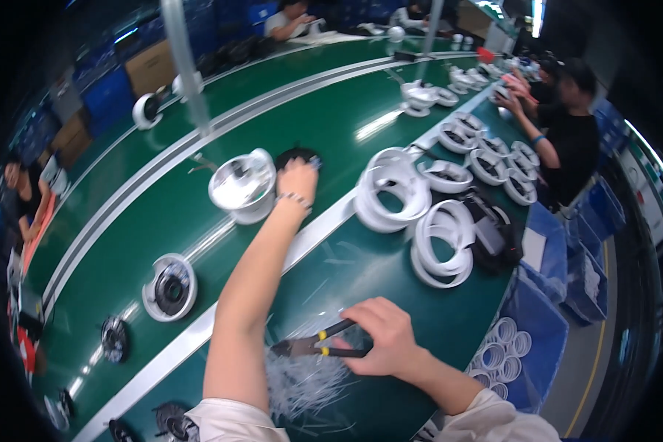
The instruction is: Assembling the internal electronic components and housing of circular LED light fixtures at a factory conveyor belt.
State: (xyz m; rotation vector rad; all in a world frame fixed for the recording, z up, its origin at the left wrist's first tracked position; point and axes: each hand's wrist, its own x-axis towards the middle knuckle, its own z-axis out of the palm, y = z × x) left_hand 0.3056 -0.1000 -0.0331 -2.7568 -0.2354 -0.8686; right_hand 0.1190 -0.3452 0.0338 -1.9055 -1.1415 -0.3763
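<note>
My left arm stretches forward over the green belt. My left hand (298, 182) is closed at a black round part (290, 156), which the fingers partly cover. Just left of that hand stands a white round housing with a shiny inside (241, 180). Nearer to me, my right hand (383, 337) is closed round the black and yellow handles of cutting pliers (309, 345), whose jaws point left. Under and below the pliers lies a heap of clear plastic strip offcuts (306, 387).
Stacked white rings (392, 191) and white housings with black inserts (488, 166) fill the right side. Another white housing (170, 287) and black round parts (114, 339) lie on the left. A blue bin (538, 353) holds white rings. A co-worker (574, 125) works at right.
</note>
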